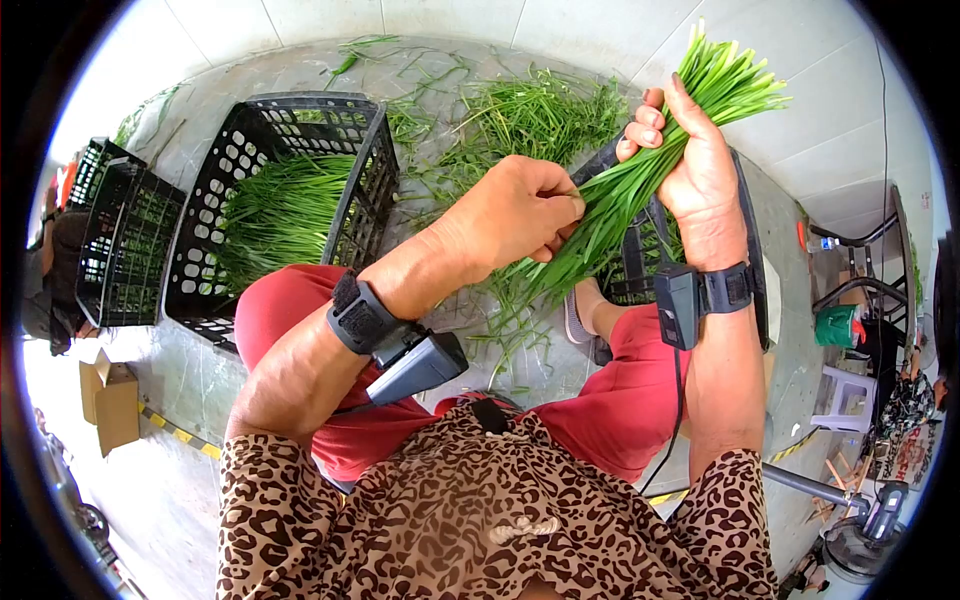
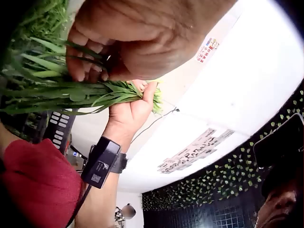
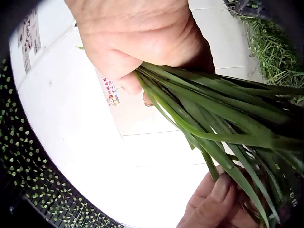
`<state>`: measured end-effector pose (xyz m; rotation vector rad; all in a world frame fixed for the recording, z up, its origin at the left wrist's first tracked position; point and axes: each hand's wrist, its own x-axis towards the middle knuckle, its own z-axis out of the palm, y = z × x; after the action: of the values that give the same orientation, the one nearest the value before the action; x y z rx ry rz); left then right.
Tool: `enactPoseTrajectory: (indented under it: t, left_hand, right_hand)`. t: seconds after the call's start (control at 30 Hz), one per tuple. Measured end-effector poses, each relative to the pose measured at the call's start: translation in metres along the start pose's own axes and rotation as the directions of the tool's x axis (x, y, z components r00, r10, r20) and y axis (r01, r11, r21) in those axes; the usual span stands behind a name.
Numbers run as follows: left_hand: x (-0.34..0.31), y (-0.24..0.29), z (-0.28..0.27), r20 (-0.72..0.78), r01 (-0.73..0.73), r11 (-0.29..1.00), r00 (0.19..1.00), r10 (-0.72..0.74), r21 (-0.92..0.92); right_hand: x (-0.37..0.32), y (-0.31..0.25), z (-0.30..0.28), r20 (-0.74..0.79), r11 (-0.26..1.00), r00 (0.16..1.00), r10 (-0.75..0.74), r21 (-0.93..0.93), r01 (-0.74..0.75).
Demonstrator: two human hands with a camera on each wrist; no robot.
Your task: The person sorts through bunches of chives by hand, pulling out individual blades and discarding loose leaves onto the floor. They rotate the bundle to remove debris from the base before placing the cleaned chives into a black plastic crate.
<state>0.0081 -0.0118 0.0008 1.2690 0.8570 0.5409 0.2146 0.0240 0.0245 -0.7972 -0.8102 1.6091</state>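
Note:
A bundle of long green leafy stalks (image 1: pixel 625 200) is gripped near its pale cut ends by the right hand (image 1: pixel 695 165), raised at the upper right of the head view. The left hand (image 1: pixel 520 215) pinches some leaves on the bundle's lower side between thumb and fingers. In the left wrist view, dark blades pass between the curled fingers of the left hand (image 2: pixel 137 42). From the right wrist view, the right hand (image 3: pixel 142 38) wraps the stalks (image 3: pixel 209 109), whose leaves fan out toward the left hand's thumb and fingers (image 3: pixel 213 202).
A black crate (image 1: pixel 375 190) at the left holds more green stalks (image 1: pixel 285 205). Another dark crate (image 1: pixel 755 240) stands beneath the right forearm. Loose greens (image 1: pixel 540 115) lie on the tiled floor near the wall. A cardboard box (image 1: pixel 110 405) and a purple stool (image 1: pixel 845 400) stand farther out.

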Motion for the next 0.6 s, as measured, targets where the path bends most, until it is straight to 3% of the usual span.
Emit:
enactPoseTrajectory:
  t: [0.13, 0.6]
  left_hand:
    - [0.0016, -0.0025, 0.0001, 0.034, 0.047, 0.993, 0.998, -0.043, -0.108]
    - [0.0001, -0.0015, 0.0011, 0.092, 0.051, 0.99, 0.995, -0.039, -0.133]
  right_hand:
    - [0.0002, 0.0002, -0.0018, 0.011, 1.0, 1.0, -0.004, 0.0, 0.004]
    - [0.0003, 0.0025, -0.0002, 0.029, 0.998, 1.0, -0.007, -0.058, 0.009]
